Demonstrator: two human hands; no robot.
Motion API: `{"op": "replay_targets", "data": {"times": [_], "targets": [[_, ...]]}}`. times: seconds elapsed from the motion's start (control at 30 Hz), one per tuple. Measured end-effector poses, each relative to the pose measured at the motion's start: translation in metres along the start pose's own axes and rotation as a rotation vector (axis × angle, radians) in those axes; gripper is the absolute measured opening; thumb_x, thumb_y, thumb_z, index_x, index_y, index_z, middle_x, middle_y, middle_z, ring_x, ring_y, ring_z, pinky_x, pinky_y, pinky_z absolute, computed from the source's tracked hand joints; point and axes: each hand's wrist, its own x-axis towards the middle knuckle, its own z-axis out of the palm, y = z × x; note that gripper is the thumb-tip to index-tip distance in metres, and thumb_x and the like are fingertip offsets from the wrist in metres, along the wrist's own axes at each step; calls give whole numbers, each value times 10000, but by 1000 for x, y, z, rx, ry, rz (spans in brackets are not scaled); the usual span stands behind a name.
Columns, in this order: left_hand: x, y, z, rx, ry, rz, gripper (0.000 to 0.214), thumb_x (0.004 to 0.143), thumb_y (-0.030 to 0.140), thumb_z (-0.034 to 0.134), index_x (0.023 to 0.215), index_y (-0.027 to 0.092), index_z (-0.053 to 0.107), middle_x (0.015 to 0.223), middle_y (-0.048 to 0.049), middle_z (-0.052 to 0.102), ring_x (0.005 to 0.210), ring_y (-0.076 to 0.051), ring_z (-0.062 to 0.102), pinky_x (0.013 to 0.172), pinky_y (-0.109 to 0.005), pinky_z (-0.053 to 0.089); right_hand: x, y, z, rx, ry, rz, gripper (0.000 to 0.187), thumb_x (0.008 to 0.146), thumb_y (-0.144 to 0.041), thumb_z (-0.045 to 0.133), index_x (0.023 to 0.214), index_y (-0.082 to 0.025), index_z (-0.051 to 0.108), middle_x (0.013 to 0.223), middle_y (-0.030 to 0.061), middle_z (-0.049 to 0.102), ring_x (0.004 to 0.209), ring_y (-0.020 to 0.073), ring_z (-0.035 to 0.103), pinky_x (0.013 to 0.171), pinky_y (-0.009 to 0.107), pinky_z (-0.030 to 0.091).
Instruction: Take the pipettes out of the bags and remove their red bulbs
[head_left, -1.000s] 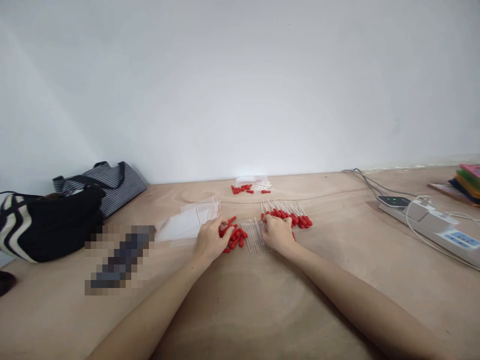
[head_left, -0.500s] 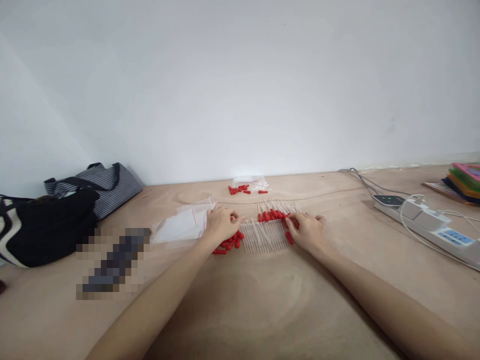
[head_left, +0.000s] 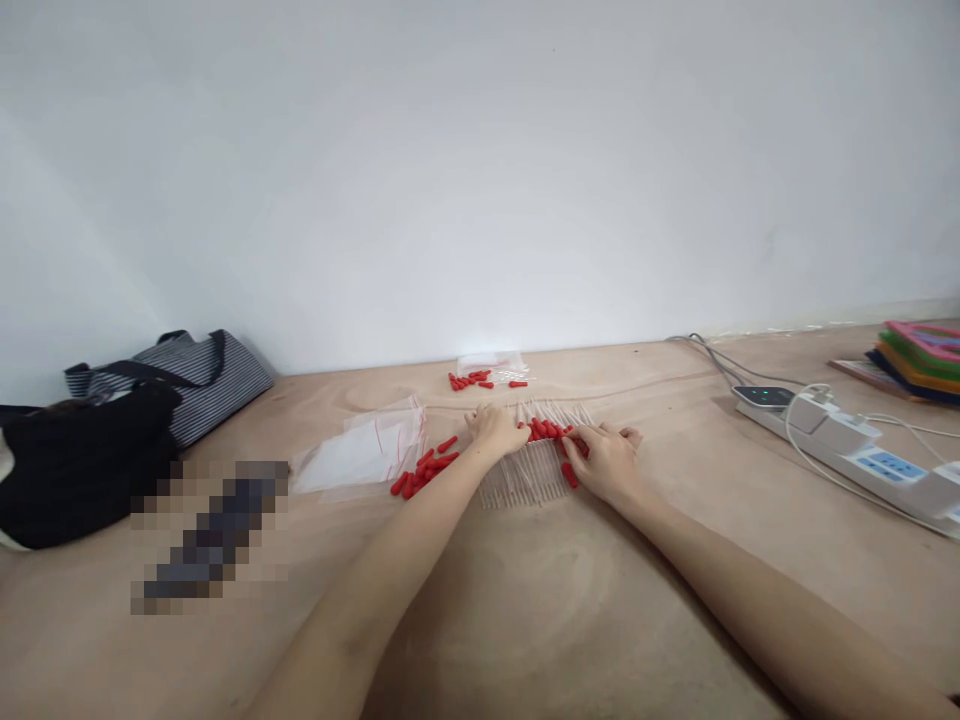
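Observation:
My left hand (head_left: 496,430) reaches to the left end of a row of red bulb-shaped pieces (head_left: 546,430), its fingers closed; what they hold is hidden. My right hand (head_left: 606,458) is at the row's right end, thumb and fingertips closed on a red piece. White thin sticks (head_left: 529,478) lie side by side beneath and in front of the row, and more sticks (head_left: 559,411) show behind it. One loose red piece (head_left: 569,475) lies by my right thumb. A pile of red pieces (head_left: 424,470) rests left of my left forearm, which covers part of it.
Clear zip bags (head_left: 352,455) with red lines lie to the left. Farther back are a small bag (head_left: 487,364) and several red pieces (head_left: 469,380). A power strip (head_left: 862,455) with cables stands right, near coloured frames (head_left: 919,358). Bags (head_left: 82,460) sit at left.
My left hand has moved right, from beside the red pile to the row's left end, uncovering more of the pile. My right hand stays at the row's right end. The view has shifted slightly.

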Motion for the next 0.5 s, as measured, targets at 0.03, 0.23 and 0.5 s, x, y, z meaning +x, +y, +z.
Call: {"op": "replay_targets", "data": {"times": [0.03,0.23,0.5], "targets": [[-2,-2,-3,-8,7,4,324,668,442,539,482,180,583,695,-91,630,879,-302,527,746,-424,348,0,0,0,7,9,-10,240,811,-289,409,725,-203,616,621,16,633,664,155,509,708,328,181],[-48,-39,-30,-23,217,174,197,710,346,537,602,192,592,788,-43,610,886,-235,509,786,-407,300,-3,-9,-3,159,130,-285,189,819,-232,434,840,-187,616,809,44,636,749,141,525,719,298,253],[-116,-79,-28,7,479,647,100,763,234,523,686,189,570,752,-4,643,768,-165,546,780,-358,287,-18,-50,-1,165,172,-721,144,816,-225,504,933,-245,585,817,-23,651,884,124,525,895,363,173]]}}
